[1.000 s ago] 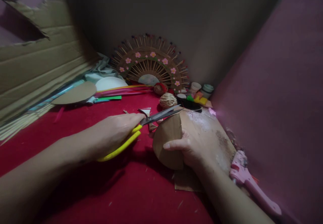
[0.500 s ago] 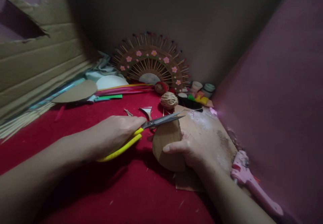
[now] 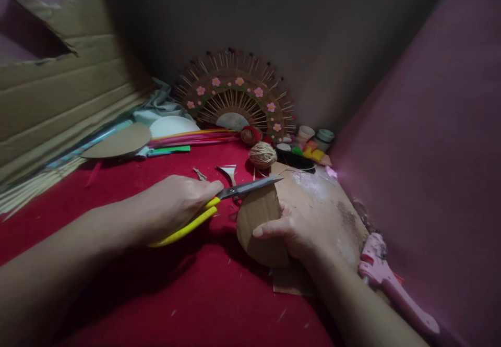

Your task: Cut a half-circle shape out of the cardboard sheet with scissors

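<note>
My left hand (image 3: 182, 201) is wrapped round the yellow handles of a pair of scissors (image 3: 246, 187). Their dark blades point right and lie nearly together along the top edge of a rounded brown cardboard piece (image 3: 260, 222). My right hand (image 3: 291, 229) grips that piece at its right side, thumb on the face and the other fingers mostly hidden behind it. Just beyond the blades sits a ball of twine (image 3: 262, 155). Small curved offcuts (image 3: 229, 172) lie on the red cloth (image 3: 176, 295) near the scissors.
A decorated stick fan (image 3: 235, 94) stands at the back. A brown board (image 3: 329, 206) lies at right, with a pink glue gun (image 3: 395, 284) beside it. Coloured strips (image 3: 199, 139), a cardboard disc (image 3: 119, 142) and pale sticks (image 3: 39, 185) are at left. Small cups (image 3: 305, 134) stand behind.
The scissor blades have closed together, and my left hand has shifted slightly left. My right hand and the cardboard piece have hardly moved.
</note>
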A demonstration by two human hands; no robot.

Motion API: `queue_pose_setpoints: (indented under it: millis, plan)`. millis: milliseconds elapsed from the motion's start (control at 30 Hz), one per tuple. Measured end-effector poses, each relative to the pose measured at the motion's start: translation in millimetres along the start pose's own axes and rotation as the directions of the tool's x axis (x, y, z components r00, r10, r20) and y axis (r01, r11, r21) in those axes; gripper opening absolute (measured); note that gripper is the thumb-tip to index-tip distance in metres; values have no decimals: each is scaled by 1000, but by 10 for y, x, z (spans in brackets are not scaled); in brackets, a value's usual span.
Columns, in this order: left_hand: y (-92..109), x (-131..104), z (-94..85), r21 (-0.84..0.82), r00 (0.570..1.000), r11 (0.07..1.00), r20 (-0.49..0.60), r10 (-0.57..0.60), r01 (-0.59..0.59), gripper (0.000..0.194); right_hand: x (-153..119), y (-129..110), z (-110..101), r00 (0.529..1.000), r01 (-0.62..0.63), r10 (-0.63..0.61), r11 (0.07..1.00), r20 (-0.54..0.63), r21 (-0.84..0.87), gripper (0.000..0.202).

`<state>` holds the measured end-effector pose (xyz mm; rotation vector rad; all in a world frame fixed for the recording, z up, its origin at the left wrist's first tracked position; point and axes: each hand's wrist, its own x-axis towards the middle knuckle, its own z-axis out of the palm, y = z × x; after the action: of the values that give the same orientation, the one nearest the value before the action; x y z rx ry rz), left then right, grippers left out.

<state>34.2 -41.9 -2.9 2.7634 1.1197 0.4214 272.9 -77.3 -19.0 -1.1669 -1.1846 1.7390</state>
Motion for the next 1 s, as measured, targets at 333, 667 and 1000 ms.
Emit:
queue_pose_setpoints:
  millis: [333,667,1000]
  plan:
    - [8,37,26,-48,994,993,17,-104,105,27,-11,9,44,994,48,-31,984,-100,171,42]
    - [106,107,143,-536,956,807,1,-292,247,31,66,54,25,981,113,-49,931,-187,348,44]
    - [323,128,175,-869,953,414,184,-241,272,33,87,65,69,976,187,-126,902,-177,389,40]
